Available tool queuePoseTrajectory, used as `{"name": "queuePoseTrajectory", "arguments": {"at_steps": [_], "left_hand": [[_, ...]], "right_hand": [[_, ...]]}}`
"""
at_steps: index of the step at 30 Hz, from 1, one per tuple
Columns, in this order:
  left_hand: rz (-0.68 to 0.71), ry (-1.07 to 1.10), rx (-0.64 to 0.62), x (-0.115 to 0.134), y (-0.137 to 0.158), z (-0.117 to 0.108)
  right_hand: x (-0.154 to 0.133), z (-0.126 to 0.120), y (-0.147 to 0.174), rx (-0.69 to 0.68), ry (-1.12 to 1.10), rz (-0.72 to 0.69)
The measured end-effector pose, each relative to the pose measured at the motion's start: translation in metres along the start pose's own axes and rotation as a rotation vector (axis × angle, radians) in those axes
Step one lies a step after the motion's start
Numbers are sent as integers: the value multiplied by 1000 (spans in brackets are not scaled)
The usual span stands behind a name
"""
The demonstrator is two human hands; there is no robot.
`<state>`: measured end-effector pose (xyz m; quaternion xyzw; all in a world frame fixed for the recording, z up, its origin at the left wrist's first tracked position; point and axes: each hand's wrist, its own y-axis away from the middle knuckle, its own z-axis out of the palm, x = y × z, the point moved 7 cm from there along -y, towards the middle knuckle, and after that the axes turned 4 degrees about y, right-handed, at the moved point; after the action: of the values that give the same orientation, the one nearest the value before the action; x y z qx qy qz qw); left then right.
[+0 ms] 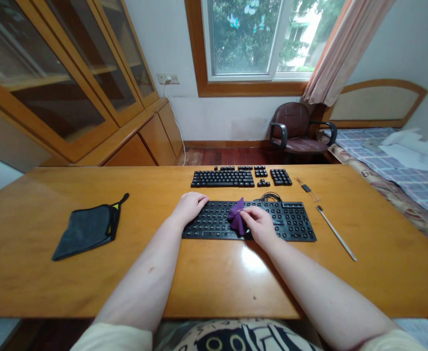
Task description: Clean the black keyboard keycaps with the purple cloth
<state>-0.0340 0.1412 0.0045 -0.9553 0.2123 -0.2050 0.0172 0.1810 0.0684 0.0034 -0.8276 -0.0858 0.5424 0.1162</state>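
Note:
A black keyboard (297, 222) with its keycaps off lies flat on the desk, its rows of bare switches showing. My left hand (191, 208) grips its left end, with the fingers over the upper left corner. In my right hand (258, 224) a purple cloth (237, 217) is pinched between thumb and fingers. The cloth is bunched up and touches the switches near the keyboard's middle. Behind the keyboard, the removed keycaps (223, 179) stand laid out in keyboard order. Its coiled cable (270, 197) shows at the back edge.
A thin brush (336, 233) and a small wire keycap puller (306, 188) lie to the right. On the left rests a folded dark grey cloth (87, 229). Beyond the wooden desk (133, 287) are a chair (296, 127), a bed (393, 156) and a cabinet (126, 141).

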Motion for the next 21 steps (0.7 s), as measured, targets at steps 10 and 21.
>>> {"name": "queuePoseTrajectory", "arguments": {"at_steps": [10,21], "left_hand": [[36,58,20,6,1,-3],[62,49,17,5,0,0]], "right_hand": [[-1,0,0,7,-21,2],[1,0,0,2,-45,9]]}}
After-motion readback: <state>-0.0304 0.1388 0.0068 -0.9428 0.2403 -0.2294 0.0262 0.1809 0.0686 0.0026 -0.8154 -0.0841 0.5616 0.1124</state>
